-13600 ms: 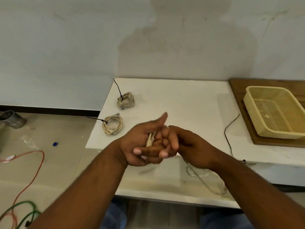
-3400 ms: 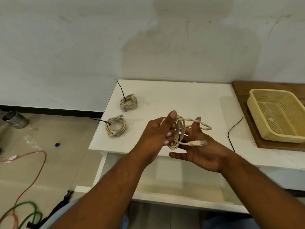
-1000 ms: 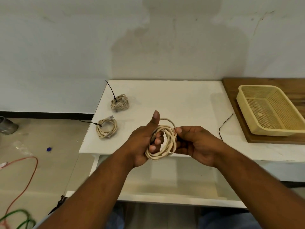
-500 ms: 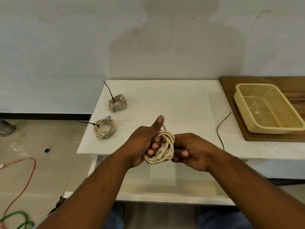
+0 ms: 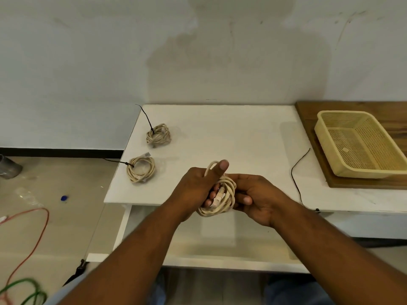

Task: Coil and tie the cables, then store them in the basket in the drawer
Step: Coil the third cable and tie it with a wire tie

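Observation:
A beige network cable coil [image 5: 222, 199] is held between both hands above the table's front edge. My left hand [image 5: 196, 188] grips its left side, thumb raised over the top loop. My right hand [image 5: 255, 194] holds the right side with fingers curled under it. A plug end shows inside the coil. Two tied beige coils lie on the white table: one at the back left [image 5: 158, 135] and one nearer [image 5: 141, 169], each with a black tie sticking out. A loose black tie [image 5: 296, 177] lies to the right. The yellow basket [image 5: 330, 155] stands empty on a wooden board.
The white table [image 5: 231, 137] stands against a wall. Below its front edge an open white drawer [image 5: 198, 260] extends toward me. Red and green wires [image 5: 28, 238] lie on the floor at the left, with a metal can [image 5: 8, 167] further back.
The loops, spread wide a second ago, are now squeezed into a tighter bundle. Both hands have closed in on it and dropped slightly toward the table's front edge.

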